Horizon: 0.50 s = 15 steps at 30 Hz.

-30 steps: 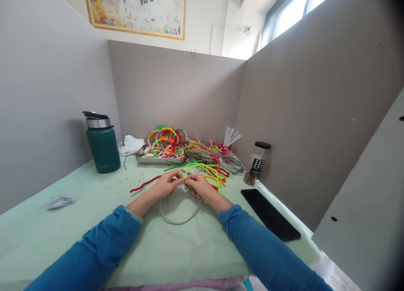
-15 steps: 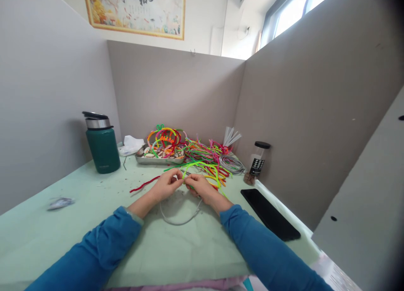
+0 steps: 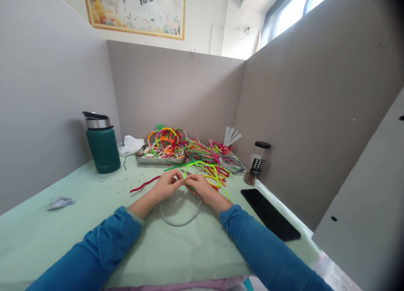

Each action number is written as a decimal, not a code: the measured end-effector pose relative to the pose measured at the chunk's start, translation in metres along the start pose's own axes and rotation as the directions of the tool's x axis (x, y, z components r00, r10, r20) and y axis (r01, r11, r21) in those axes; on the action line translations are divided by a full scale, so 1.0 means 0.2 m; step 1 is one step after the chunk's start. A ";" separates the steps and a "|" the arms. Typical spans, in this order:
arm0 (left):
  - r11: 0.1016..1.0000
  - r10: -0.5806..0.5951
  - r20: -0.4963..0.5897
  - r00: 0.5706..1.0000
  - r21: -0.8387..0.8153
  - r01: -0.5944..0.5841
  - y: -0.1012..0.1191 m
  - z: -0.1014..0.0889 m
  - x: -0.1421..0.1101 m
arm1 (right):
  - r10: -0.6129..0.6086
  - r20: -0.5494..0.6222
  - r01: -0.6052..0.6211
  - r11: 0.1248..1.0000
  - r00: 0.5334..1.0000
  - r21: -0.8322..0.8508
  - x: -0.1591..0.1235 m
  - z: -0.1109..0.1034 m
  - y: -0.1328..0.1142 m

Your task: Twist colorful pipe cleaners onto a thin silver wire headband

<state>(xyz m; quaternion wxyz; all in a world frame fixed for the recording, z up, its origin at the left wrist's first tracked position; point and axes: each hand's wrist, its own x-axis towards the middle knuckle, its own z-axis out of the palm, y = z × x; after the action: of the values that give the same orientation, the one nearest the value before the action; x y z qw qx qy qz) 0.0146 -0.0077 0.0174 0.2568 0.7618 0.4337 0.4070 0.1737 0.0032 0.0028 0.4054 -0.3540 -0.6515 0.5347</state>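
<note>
My left hand and my right hand meet fingertip to fingertip over the pale green table. Both pinch a lime green pipe cleaner that loops up and off to the right. A grey headband hoop curves down from under my hands toward me, its upper ends hidden by my fingers. A red pipe cleaner lies on the table just left of my left hand.
A heap of coloured pipe cleaners and a metal tray with finished hoops sit behind my hands. A green flask stands at left, a dark-lidded jar and a black phone at right. Grey partition walls enclose the desk.
The green pipe cleaner's loose end has swung a little further right and down. My hands stay together in nearly the same spot.
</note>
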 end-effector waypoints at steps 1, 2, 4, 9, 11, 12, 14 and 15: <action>1.000 -0.005 -0.005 1.000 0.003 0.005 0.00 0.00 0.00 | -0.002 0.000 0.002 1.000 1.000 -0.004 0.00 0.00 0.00; 1.000 -0.009 -0.010 1.000 0.008 0.009 -0.01 0.00 0.00 | -0.008 0.000 0.008 1.000 1.000 -0.010 0.00 0.00 0.00; 1.000 -0.016 -0.015 1.000 0.018 0.017 -0.01 0.00 0.00 | -0.017 0.008 0.017 0.999 1.000 -0.027 -0.01 0.00 -0.01; 0.999 -0.017 -0.007 1.000 0.035 0.017 -0.01 0.00 0.00 | -0.004 0.047 0.006 0.999 0.999 -0.038 -0.02 0.00 -0.03; 0.999 -0.010 -0.007 1.000 0.039 0.011 -0.01 0.00 0.00 | 0.011 0.054 -0.009 0.999 0.998 -0.031 -0.02 0.00 -0.03; 0.999 -0.006 -0.006 1.000 0.038 0.007 -0.01 0.00 0.00 | 0.022 0.054 -0.020 0.999 0.998 -0.031 -0.02 0.00 -0.03; 0.999 -0.001 -0.007 1.000 0.038 0.001 -0.02 0.00 0.00 | 0.043 0.052 -0.041 0.998 0.998 -0.047 -0.01 0.00 -0.02; 0.999 0.001 -0.008 1.000 0.040 0.000 -0.02 0.00 0.00 | 0.049 0.051 -0.046 0.997 0.998 -0.061 -0.01 0.01 -0.02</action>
<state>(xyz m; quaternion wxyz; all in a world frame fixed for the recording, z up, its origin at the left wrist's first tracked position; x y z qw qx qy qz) 0.0124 -0.0056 0.0157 0.2398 0.7652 0.4425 0.4014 0.1734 0.0003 0.0064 0.3647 -0.3672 -0.6689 0.5336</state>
